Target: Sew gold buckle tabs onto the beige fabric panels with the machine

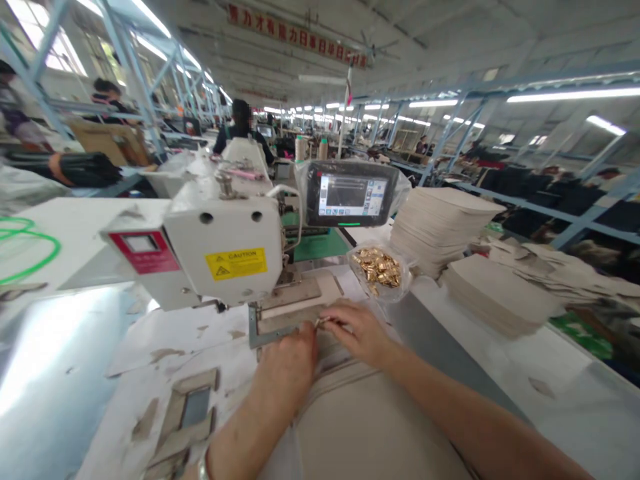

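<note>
My left hand [293,353] is closed, its fingertips meeting those of my right hand [360,331] in front of the sewing machine's clamp plate [255,327]. Pinched between both hands is a small shiny metal piece [320,323], mostly covered by fingers. Beneath and nearer to me lies a large beige sheet [375,420]. Another beige strip [295,290] lies under the machine head [225,230]. Beyond my right hand, a clear plastic bowl [405,279] holds many gold metal fittings [377,267].
Stacks of beige sheets [445,223] and a lower pile [500,293] stand at the right. A control screen [350,195] rises behind the bowl. A taped beige frame [170,413] and scraps lie at the left. A person [243,130] sits ahead.
</note>
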`<state>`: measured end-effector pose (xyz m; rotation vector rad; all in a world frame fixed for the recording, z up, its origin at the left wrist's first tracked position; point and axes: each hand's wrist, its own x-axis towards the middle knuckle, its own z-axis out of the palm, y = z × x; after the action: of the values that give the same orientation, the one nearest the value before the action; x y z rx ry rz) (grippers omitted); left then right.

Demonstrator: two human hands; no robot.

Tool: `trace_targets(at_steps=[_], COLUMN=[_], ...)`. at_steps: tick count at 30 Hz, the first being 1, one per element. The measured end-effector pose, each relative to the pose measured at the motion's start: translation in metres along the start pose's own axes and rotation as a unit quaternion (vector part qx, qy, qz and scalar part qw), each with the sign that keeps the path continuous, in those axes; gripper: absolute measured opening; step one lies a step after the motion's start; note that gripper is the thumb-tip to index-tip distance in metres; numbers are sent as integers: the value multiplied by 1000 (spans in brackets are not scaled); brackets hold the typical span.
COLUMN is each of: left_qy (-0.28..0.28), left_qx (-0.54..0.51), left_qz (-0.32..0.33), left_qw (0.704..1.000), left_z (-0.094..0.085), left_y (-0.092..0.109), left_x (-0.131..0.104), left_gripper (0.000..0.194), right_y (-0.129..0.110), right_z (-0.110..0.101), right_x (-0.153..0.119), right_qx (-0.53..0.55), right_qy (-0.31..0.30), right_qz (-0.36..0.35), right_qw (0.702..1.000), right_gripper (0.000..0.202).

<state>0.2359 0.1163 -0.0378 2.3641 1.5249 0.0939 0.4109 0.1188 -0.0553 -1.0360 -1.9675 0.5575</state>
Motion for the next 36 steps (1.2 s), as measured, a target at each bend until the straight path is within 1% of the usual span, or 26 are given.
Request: trace_targets(at_steps=[1, 2, 3, 5, 6, 8, 9, 10, 11, 13, 15, 17, 18, 20, 21, 23, 25, 27, 29, 32, 36], left_qy=[-4, -4, -6, -3, -10, -33, -35, -23, 1, 64, 118, 166, 192, 224, 226, 211, 187, 173, 174, 181, 177], left_qx=[-18, -41, -66, -113, -124, -116, -99, -76, -51, 6, 59, 96, 110, 122, 121, 114, 111, 117, 128, 142, 143], left_qz=[-12, -22, -26, -20, -9, 12, 14, 10, 10, 21, 54, 76, 81, 92, 96, 95, 83, 69, 58, 51, 42], left_qw=[1000, 999, 997, 993, 992, 993, 994, 997, 999, 998, 990, 978, 972, 963, 962, 966, 972, 975, 975, 972, 973], left_z=[0, 1, 1, 3, 4, 7, 7, 8, 8, 6, 4, 5, 6, 13, 17, 26, 34, 39, 40, 38, 36], left_y=[0, -1, -1, 0, 1, 4, 5, 6, 6, 5, 3, -1, -3, -6, -7, -10, -14, -20, -28, -39, -44], left_x=[1, 1, 2, 4, 6, 8, 9, 9, 9, 8, 6, 3, 2, 1, 1, 3, 7, 12, 18, 24, 26], left_gripper=[27, 27, 28, 35, 37, 41, 42, 42, 43, 40, 37, 35, 36, 41, 43, 48, 52, 55, 56, 59, 62], right_y=[-4, -7, -10, -11, -10, -9, -9, -10, -11, -14, -13, -7, -3, 9, 15, 26, 33, 37, 40, 46, 54], right_z=[0, 0, 1, 3, 4, 7, 8, 10, 11, 12, 10, 5, 1, -10, -15, -25, -32, -35, -33, -23, -5], right_x=[0, 0, -1, -1, -2, -4, -4, -4, -4, -1, 4, 10, 13, 20, 24, 33, 44, 53, 62, 71, 78], right_qx=[-35, -55, -66, -84, -94, -118, -123, -119, -103, -51, -6, 7, 7, 21, 37, 64, 71, 66, 65, 60, 24], right_qy=[-21, -40, -53, -63, -66, -75, -80, -85, -87, -88, -92, -90, -89, -90, -95, -102, -104, -105, -106, -91, -91], right_qz=[-30, -41, -31, 28, 62, 115, 134, 149, 161, 174, 181, 200, 216, 246, 255, 274, 305, 341, 366, 388, 387], right_qw=[999, 997, 996, 994, 991, 983, 980, 978, 978, 979, 979, 976, 972, 965, 961, 954, 944, 932, 922, 915, 917], right_gripper=[23, 28, 31, 32, 31, 30, 30, 31, 31, 27, 18, 8, 8, 16, 21, 28, 31, 31, 30, 27, 25])
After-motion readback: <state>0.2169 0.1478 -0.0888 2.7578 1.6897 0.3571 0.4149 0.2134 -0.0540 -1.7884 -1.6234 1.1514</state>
